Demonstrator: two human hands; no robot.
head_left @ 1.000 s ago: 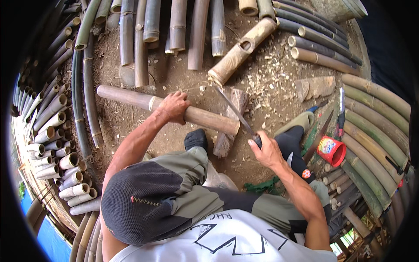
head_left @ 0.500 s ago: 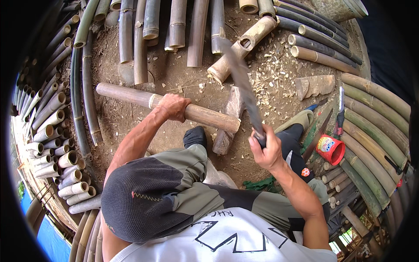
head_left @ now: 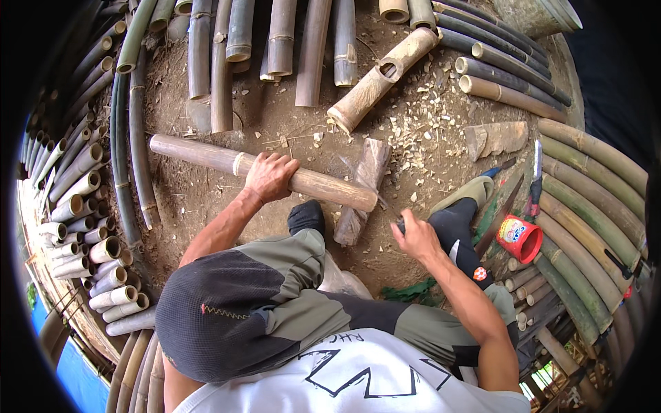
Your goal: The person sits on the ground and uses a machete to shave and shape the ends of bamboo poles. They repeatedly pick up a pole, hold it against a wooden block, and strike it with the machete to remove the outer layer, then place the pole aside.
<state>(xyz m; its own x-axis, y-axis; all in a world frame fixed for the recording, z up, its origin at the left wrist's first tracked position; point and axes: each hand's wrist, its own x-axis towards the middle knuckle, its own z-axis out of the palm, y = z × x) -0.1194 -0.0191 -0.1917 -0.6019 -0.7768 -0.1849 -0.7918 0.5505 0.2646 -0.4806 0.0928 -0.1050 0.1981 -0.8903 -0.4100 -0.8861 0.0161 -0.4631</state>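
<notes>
My left hand (head_left: 273, 176) is wrapped over the middle of a brown bamboo pole (head_left: 206, 155), beside a pale node. The pole lies slantwise, and its right end rests across a rough wooden block (head_left: 370, 164) on the ground. In my right hand (head_left: 417, 235) is the dark handle of a long-bladed knife (head_left: 387, 204), like a machete. Its blade shows nearly edge-on and blurred at the pole's right end; whether it touches the bamboo I cannot tell.
A bamboo piece with a cut hole (head_left: 365, 96) lies ahead, beside scattered chips (head_left: 427, 131). Bamboo poles (head_left: 310, 55) lie ahead and on both sides. At right are a red container (head_left: 520, 239), a saw (head_left: 501, 213) and a knife (head_left: 536, 175). A wood chunk (head_left: 496, 138) lies beyond.
My right hand has come down with the knife, whose blade has swung from raised beyond the pole down to the pole's right end. My left hand keeps its hold; the pole has barely shifted.
</notes>
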